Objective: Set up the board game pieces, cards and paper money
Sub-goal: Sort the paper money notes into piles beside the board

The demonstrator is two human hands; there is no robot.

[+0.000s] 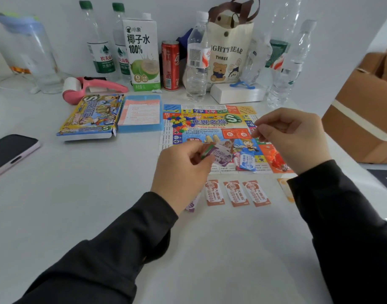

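Note:
A colourful paper game board (210, 126) lies flat on the white table. My left hand (181, 170) grips a small stack of paper money (218, 155), a purple note on top, over the board's near edge. Above the board's right side hovers my right hand (286, 134), fingers curled with fingertips pinched together; whether they hold anything I cannot tell. Three orange notes (235, 193) lie side by side in front of the board, a purple note (191, 204) partly hidden under my left wrist. A blue note (247, 162), coloured tokens (180, 123) and a die (285, 168) rest on the board.
The game box (91, 116) and a blue tray with a rules sheet (141, 113) lie left of the board. A phone (10, 153) is at the far left. Bottles, a carton (143, 51), a can and a tote bag (229, 49) line the back; a cardboard box (361, 119) stands right.

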